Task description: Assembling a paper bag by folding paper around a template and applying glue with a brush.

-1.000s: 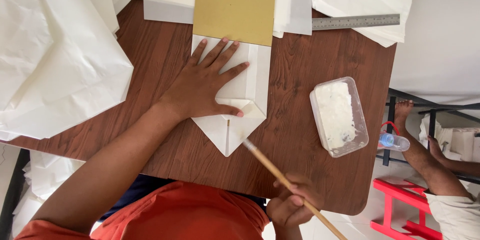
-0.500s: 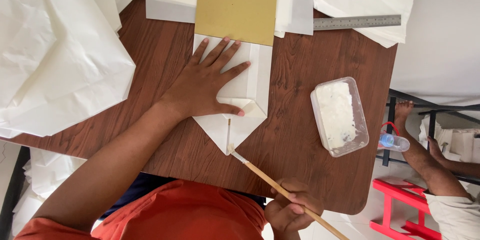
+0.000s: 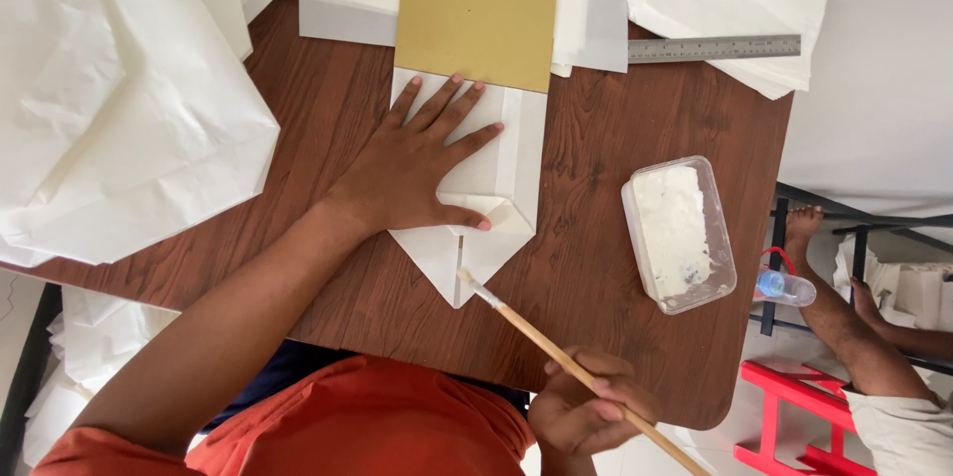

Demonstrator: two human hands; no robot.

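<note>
At worktop (image 3: 615, 268) centre: brush tip meeting the folded paper's point.
Left hand (image 3: 422, 173), fingers spread flat, is pinning the folded white paper (image 3: 496, 178); right hand (image 3: 586, 416), fingers clamped on the paintbrush (image 3: 556, 352), is angling it up-left.

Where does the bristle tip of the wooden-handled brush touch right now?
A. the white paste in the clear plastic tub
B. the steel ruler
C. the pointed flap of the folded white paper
C: the wooden-handled brush, held in the right hand, has its tip on the pointed flap of the folded white paper, which the left hand presses flat.
</note>
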